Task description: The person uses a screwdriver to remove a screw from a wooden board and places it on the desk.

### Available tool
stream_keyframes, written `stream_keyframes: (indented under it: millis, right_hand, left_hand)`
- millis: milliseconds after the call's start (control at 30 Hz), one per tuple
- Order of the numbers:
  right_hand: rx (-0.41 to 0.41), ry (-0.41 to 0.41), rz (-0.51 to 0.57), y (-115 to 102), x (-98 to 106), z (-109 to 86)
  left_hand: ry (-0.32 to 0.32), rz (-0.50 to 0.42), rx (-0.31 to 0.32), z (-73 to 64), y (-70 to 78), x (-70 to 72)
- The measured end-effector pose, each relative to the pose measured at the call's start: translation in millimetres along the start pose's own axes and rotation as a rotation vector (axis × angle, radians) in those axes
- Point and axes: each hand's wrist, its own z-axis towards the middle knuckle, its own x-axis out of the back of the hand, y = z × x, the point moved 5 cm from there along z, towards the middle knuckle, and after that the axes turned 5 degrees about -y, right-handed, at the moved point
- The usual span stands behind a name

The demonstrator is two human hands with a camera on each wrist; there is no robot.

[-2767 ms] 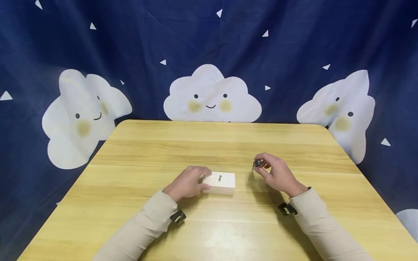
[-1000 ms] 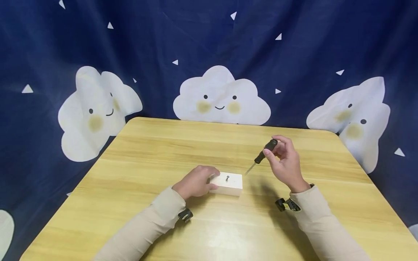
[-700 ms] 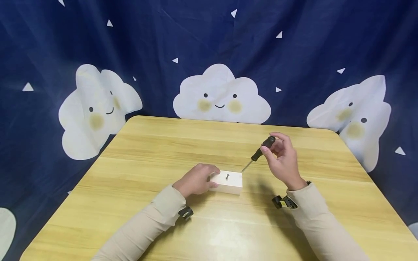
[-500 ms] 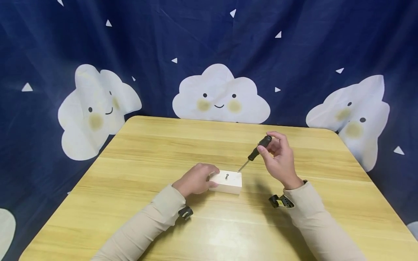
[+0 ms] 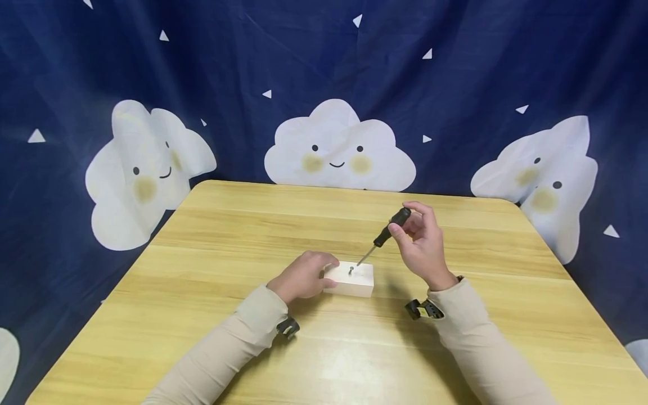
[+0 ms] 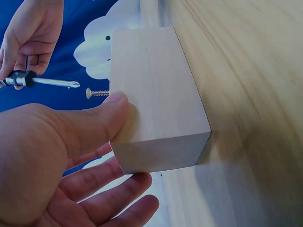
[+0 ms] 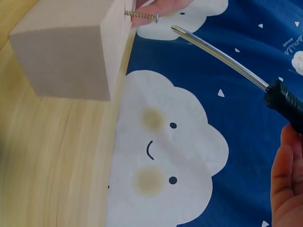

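Note:
A pale wooden block (image 5: 354, 286) lies on the table, gripped at its left end by my left hand (image 5: 304, 275), thumb on the near side. From the block's top stands a screw (image 5: 351, 270), its threads partly exposed in the left wrist view, where the screw (image 6: 97, 93) sits beyond my thumb. My right hand (image 5: 424, 247) holds a black-handled screwdriver (image 5: 392, 228) by its handle, tilted down to the left. The screwdriver's tip is close to the screw head but apart from it; in the right wrist view a small gap separates the metal shaft (image 7: 220, 57) from the screw (image 7: 142, 16).
The wood-grain table (image 5: 243, 225) spreads around both hands. A dark blue curtain (image 5: 228, 67) with white smiling clouds hangs behind its far edge. Each wrist carries a black strap-on camera, the right wrist camera (image 5: 424, 309) near the sleeve.
My right hand has tilted the screwdriver from nearly end-on to slanted, then moved left, bringing its tip over the block near the screw. My left hand keeps its grip on the block.

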Motion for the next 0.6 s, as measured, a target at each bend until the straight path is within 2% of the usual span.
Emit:
stream_keyframes:
  millis: [600]
  right_hand:
    - [0.028,-0.042,-0.049,6,-14,3.2]
  left_hand:
    - [0.008,-0.031,0.015,4.0,-3.7,2.2]
